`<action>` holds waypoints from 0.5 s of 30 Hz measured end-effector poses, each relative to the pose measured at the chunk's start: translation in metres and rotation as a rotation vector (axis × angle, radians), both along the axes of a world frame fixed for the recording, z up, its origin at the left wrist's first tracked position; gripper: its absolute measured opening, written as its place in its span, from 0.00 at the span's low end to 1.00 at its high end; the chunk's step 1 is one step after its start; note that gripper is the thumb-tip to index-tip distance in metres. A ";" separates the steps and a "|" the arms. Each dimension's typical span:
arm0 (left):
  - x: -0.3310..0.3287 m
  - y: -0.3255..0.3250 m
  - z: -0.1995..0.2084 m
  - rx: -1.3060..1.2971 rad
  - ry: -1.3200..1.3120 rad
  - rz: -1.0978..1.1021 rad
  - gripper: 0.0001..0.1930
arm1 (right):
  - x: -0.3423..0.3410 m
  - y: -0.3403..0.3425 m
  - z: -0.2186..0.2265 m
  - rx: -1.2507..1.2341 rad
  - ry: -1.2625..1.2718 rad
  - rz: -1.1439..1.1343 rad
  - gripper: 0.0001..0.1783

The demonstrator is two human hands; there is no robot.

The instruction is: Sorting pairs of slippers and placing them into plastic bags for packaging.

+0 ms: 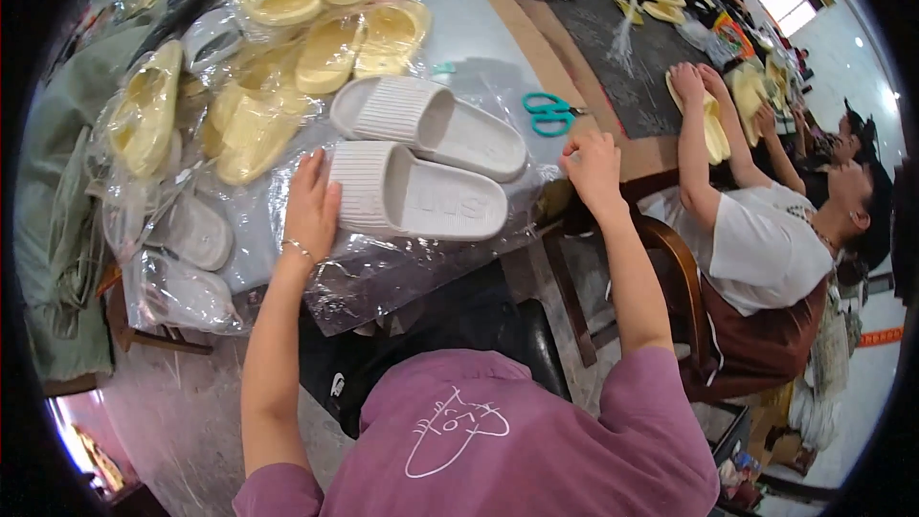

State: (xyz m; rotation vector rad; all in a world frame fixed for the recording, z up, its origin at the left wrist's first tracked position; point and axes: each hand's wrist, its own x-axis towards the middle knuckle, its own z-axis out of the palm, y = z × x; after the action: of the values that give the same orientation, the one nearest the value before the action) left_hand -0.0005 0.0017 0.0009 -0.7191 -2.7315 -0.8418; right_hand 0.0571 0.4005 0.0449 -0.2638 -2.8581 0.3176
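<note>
Two light grey slide slippers lie side by side on a clear plastic bag (pixel 364 280) on the table, their toes to the left. My left hand (pixel 311 206) lies with fingers stretched out over the plastic, against the ribbed toe of the near slipper (pixel 445 201). The far slipper (pixel 474 139) rests just behind it. My right hand (pixel 595 170) is at the table's right edge, beyond the slippers' heels. Its fingers are curled together, and whatever they hold, if anything, is hidden. Close behind that hand lie scissors (pixel 550 115) with teal handles.
Bagged yellow slippers (pixel 258 124) are heaped at the back left, with bagged grey slippers (pixel 191 235) nearer. Green cloth (pixel 62 182) hangs at the far left. A person in a white top (pixel 766 244) sits at the right, handling a yellow slipper (pixel 715 129). A wooden chair (pixel 680 268) stands between us.
</note>
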 end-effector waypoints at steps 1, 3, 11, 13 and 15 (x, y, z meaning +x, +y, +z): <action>-0.001 0.000 -0.001 -0.003 0.016 0.011 0.22 | -0.009 -0.015 0.006 -0.037 0.127 0.126 0.12; -0.002 0.001 0.002 -0.029 0.026 -0.010 0.22 | -0.022 -0.053 0.016 -0.124 0.202 0.345 0.18; -0.002 -0.001 -0.005 0.259 0.086 0.080 0.27 | -0.050 -0.149 0.004 -0.041 0.347 0.640 0.17; 0.002 0.001 -0.001 0.572 -0.216 0.081 0.28 | -0.044 -0.130 0.030 0.013 0.458 0.623 0.14; 0.003 -0.009 -0.010 0.317 -0.136 0.088 0.28 | -0.052 -0.097 0.051 -0.028 0.416 0.429 0.14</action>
State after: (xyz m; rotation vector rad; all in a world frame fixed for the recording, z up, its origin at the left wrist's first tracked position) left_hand 0.0021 -0.0076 -0.0092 -0.4897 -2.6269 -1.3062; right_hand 0.0051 0.3034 0.0964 0.3760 -2.4711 0.4329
